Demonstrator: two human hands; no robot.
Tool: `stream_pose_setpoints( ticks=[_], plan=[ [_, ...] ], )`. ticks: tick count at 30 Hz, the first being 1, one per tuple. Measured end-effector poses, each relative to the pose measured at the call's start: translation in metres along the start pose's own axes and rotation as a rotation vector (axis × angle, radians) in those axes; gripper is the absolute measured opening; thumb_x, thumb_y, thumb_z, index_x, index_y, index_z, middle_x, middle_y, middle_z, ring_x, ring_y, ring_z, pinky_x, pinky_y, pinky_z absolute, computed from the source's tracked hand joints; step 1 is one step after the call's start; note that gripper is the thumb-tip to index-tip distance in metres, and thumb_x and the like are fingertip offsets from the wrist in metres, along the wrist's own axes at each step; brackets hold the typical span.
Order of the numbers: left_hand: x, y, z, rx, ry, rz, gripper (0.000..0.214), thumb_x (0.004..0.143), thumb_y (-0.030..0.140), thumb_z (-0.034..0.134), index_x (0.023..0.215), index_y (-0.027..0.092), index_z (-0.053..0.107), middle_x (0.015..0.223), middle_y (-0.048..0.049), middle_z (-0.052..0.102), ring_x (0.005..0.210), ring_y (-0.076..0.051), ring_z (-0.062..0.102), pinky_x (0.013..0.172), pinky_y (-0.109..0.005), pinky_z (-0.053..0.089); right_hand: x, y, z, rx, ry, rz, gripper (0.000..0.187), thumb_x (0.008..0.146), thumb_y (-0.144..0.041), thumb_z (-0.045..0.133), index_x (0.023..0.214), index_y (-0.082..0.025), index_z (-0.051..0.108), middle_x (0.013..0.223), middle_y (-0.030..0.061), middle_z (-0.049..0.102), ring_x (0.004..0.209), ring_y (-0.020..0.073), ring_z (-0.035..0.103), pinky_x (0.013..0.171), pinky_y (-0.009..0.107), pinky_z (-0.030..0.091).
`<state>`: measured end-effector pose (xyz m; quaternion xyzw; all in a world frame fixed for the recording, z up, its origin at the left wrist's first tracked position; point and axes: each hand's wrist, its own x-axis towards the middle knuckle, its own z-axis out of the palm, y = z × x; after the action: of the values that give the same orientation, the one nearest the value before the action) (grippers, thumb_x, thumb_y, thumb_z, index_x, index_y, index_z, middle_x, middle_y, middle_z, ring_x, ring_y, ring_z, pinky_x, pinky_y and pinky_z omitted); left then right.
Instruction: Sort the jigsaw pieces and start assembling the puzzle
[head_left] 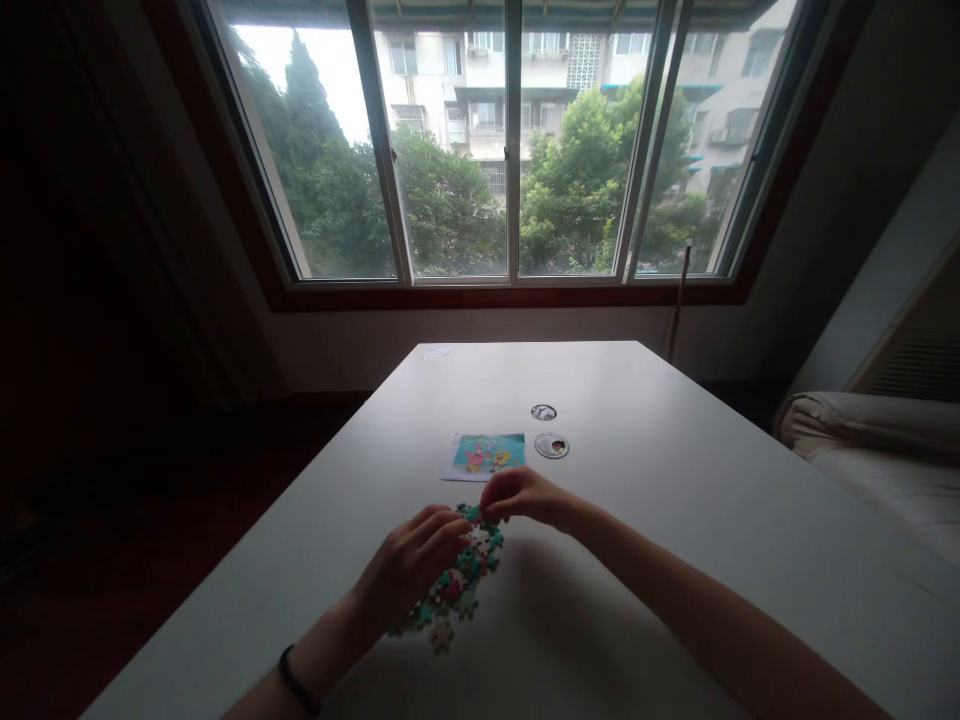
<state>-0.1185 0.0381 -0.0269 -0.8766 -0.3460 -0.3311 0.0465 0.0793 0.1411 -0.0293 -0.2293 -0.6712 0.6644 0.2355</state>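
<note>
I seem to be sorting puzzle pieces (469,568), heaped on my side of the picture card (491,454). Nearer it, my right hand (521,496) pinches narrow; my left hand (411,556) curves loosely. Whether either holds a piece, I cannot tell. The next move calls for light fingertips.

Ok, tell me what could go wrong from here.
The pieces lie loose and crowded by the left hand, so a careless sweep might scatter some. The right hand is close to the near edge of the picture and could nudge it askew. Many pieces are similar greens, so they may be easy to mix up.
</note>
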Motion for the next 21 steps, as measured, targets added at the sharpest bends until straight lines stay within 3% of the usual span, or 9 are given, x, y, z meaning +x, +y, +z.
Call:
stream_pose_setpoints(
  ticks=[5,9,14,17,21],
  plan=[
    [0.002,0.0,0.002,-0.031,-0.05,-0.139,0.02,0.088,0.017,0.045,0.106,0.02,0.054,0.098,-0.0081,0.06,0.091,-0.019,0.056,0.077,-0.03,0.05,-0.009,-0.004,-0.052,-0.269,-0.033,0.11,0.019,0.059,-0.02,0.072,0.073,-0.011,0.063,0.067,0.0017,0.063,0.062,0.0104,0.057,0.057,0.021,0.044],
    [0.009,0.018,-0.001,-0.132,-0.26,-0.132,0.035,0.087,0.024,0.048,0.122,0.023,0.047,0.118,-0.0094,0.057,0.11,-0.023,0.051,0.092,-0.039,0.045,-0.021,-0.004,-0.08,-0.338,-0.085,0.221,0.027,0.056,-0.019,0.075,0.079,-0.011,0.062,0.06,-0.001,0.061,0.053,0.0096,0.055,0.047,0.018,0.041],
    [0.015,0.036,-0.003,-0.192,-0.505,-0.047,0.058,0.081,0.032,0.058,0.134,0.031,0.034,0.136,-0.0037,0.043,0.125,-0.028,0.038,0.102,-0.047,0.032,-0.028,-0.012,-0.087,-0.427,-0.14,0.323,0.047,0.056,-0.024,0.076,0.098,-0.014,0.057,0.068,-0.0009,0.062,0.055,0.0105,0.057,0.05,0.02,0.045],
    [0.012,0.032,-0.002,-0.187,-0.543,-0.054,0.057,0.084,0.037,0.054,0.136,0.031,0.031,0.139,-0.0029,0.038,0.126,-0.027,0.035,0.105,-0.046,0.028,-0.031,-0.017,-0.089,-0.548,-0.116,0.318,0.047,0.056,-0.026,0.076,0.098,-0.014,0.058,0.072,0.0002,0.062,0.055,0.0106,0.057,0.05,0.02,0.045],
    [0.002,0.02,0.003,-0.092,-0.57,-0.116,0.059,0.087,0.044,0.047,0.139,0.028,0.024,0.143,-0.0043,0.029,0.13,-0.028,0.027,0.105,-0.046,0.026,-0.032,-0.021,-0.088,-0.775,0.033,0.224,0.035,0.062,-0.03,0.073,0.091,-0.014,0.063,0.072,0.0019,0.061,0.057,0.0115,0.055,0.049,0.02,0.041]
  ],
)
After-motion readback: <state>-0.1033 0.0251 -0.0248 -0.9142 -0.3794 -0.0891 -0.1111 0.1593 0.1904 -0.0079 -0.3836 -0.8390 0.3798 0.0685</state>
